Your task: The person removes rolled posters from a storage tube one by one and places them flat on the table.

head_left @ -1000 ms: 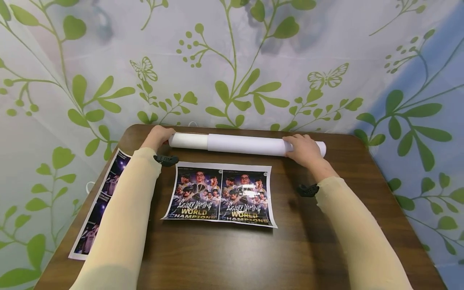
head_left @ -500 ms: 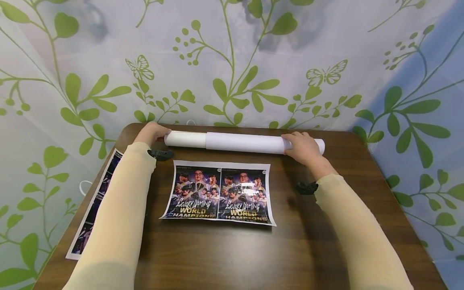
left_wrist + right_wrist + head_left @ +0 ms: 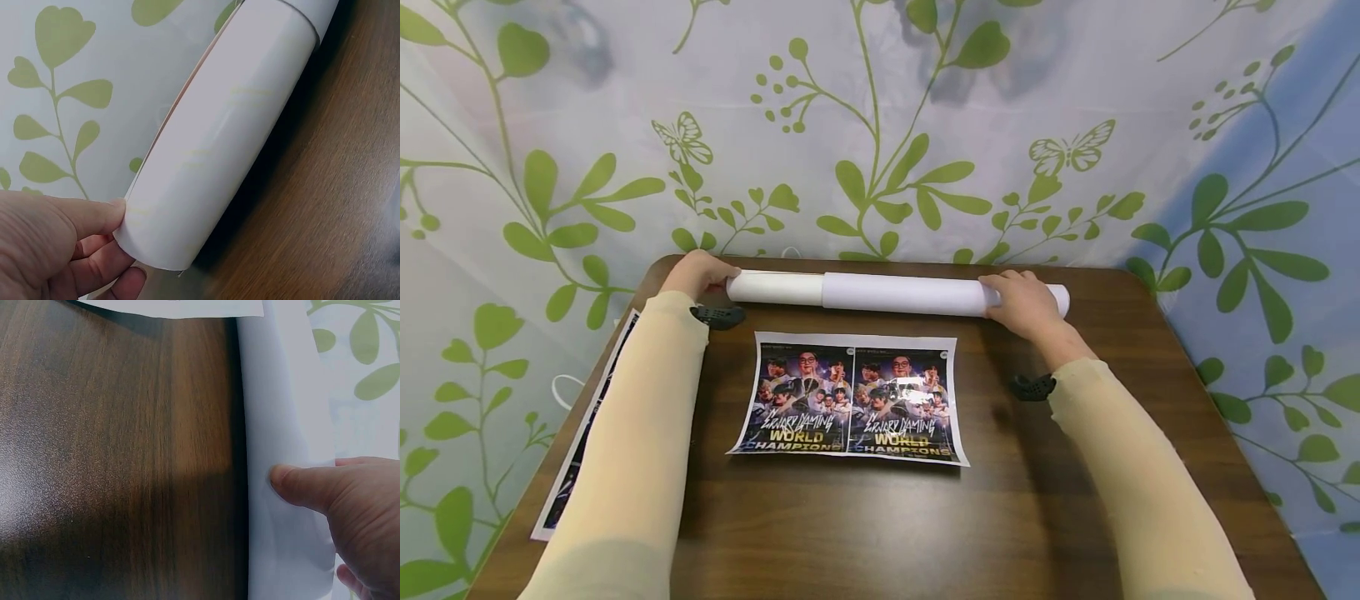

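A long white paper roll [image 3: 902,294] lies along the back of the table. From its left end sticks out a slightly narrower white inner roll [image 3: 778,287], with a thin brownish edge along its far side in the left wrist view. My left hand [image 3: 700,273] pinches the free end of the inner roll; the thumb [image 3: 103,215] presses its rim and the other fingers are partly hidden behind it. Near the other end, my right hand [image 3: 1026,307] grips the outer roll, its thumb [image 3: 303,484] lying across the near side and the fingers mostly hidden.
A glossy two-panel poster print [image 3: 850,400] lies in mid-table with its edges curling up. Another printed strip [image 3: 561,492] lies at the left edge, partly under the left sleeve. A leaf-patterned curtain [image 3: 820,125] hangs directly behind the brown table [image 3: 880,533].
My left hand has moved a little left, and more of the inner roll shows outside the outer one. The right hand keeps its grip nearly in place.
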